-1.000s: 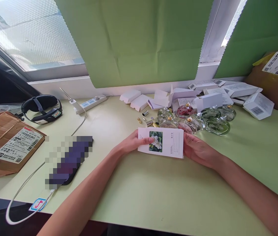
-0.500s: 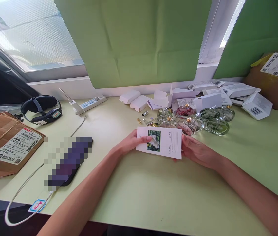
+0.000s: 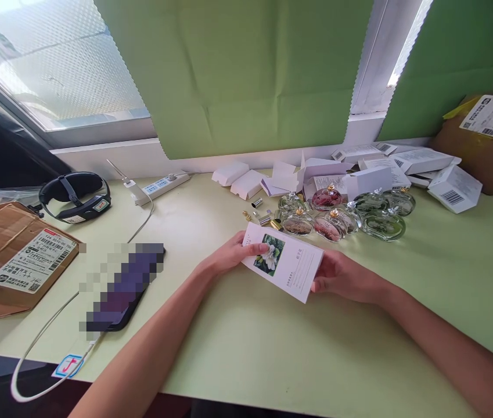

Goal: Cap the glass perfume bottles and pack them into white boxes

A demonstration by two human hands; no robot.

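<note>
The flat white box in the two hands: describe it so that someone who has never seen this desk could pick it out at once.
On the green desk, in front of the cluster of round glass bottles, the left hand and right hand hold a flat white box by its ends. Unlike the plain or barcoded white boxes under the window, it carries a photo of a white flower.

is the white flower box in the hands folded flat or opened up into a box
Folded flat. The white flower box shows as one thin sheet with no side walls, pinched at its ends by the left hand and right hand.
</note>
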